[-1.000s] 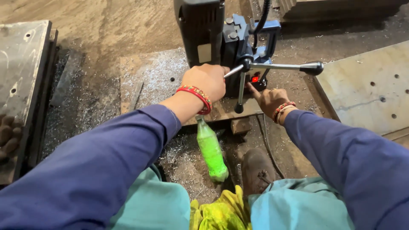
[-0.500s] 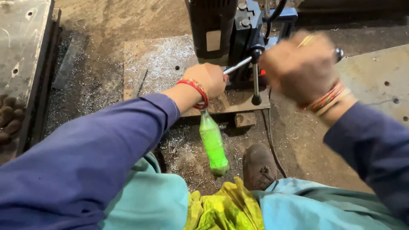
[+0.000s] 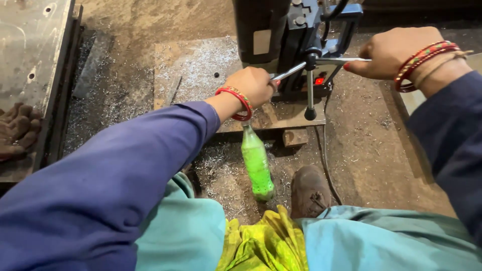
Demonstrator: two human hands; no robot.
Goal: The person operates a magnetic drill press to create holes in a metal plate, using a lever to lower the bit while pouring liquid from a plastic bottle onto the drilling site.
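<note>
At centre frame the left hand (image 3: 255,85) grips one drill press (image 3: 296,50) handle; at upper right the right hand (image 3: 394,52) closes around another. A green bottle (image 3: 257,164) lies below.

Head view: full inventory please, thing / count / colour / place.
Drill machine: 1, dark grey and blue, top centre, on the plate.
Feed handles: 3 spokes, silver with black knobs, on the machine's side.
Red light: 1, lit, on the machine's lower body.
Steel plate: 1, grey, under the machine, strewn with metal chips.
Bottle: 1, green, standing on the floor below the plate.
Gloves: brown, far left edge, count unclear.
Metal slab: 1, grey, with holes, top left.
Shoe: 1, brown, beside the bottle.
Left hand: grips one handle spoke, red bangle.
Right hand: grips another spoke, red bangles.
</note>
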